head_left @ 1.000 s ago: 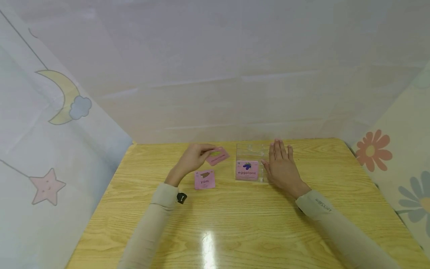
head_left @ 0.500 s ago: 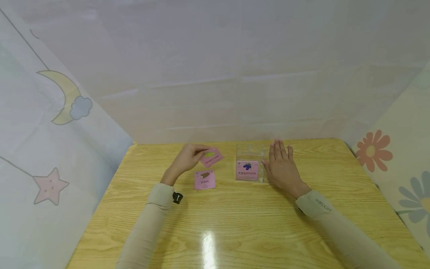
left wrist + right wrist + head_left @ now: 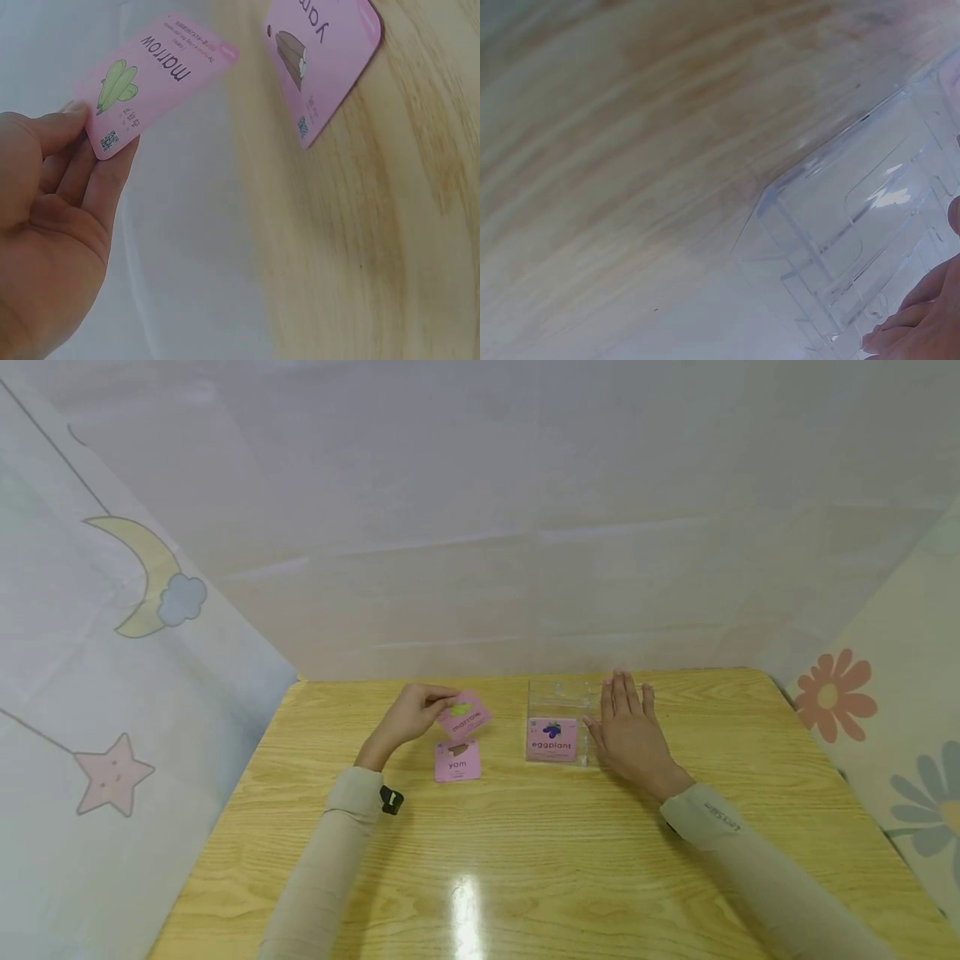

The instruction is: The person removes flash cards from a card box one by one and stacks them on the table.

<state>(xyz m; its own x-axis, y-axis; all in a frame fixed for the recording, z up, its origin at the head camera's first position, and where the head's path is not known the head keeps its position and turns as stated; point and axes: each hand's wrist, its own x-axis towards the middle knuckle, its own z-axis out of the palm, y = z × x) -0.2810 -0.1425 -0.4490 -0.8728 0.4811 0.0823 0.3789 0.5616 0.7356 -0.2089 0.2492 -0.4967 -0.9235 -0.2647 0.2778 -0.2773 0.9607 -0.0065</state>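
My left hand point(image 3: 408, 716) pinches a pink marrow card point(image 3: 150, 79) by one corner, between thumb and fingers. In the head view that card overlaps the top of the pink yam card point(image 3: 457, 765), which lies on the table; the left wrist view shows the marrow card raised above the tabletop. To the right stands a clear plastic box point(image 3: 840, 225) with a pink eggplant card point(image 3: 552, 740) in its near part. My right hand point(image 3: 633, 739) rests with straight fingers at the box's right side. Only part of that hand shows in the right wrist view.
The wooden table point(image 3: 525, 860) runs up to a pale cloth wall point(image 3: 480, 568) close behind the box. Side walls with printed pictures stand at left and right. A dark band point(image 3: 391, 800) sits at my left wrist.
My left hand has carried the marrow card leftward and slightly nearer, from beside the box's left to over the yam card's upper edge. The right hand and box have stayed put.
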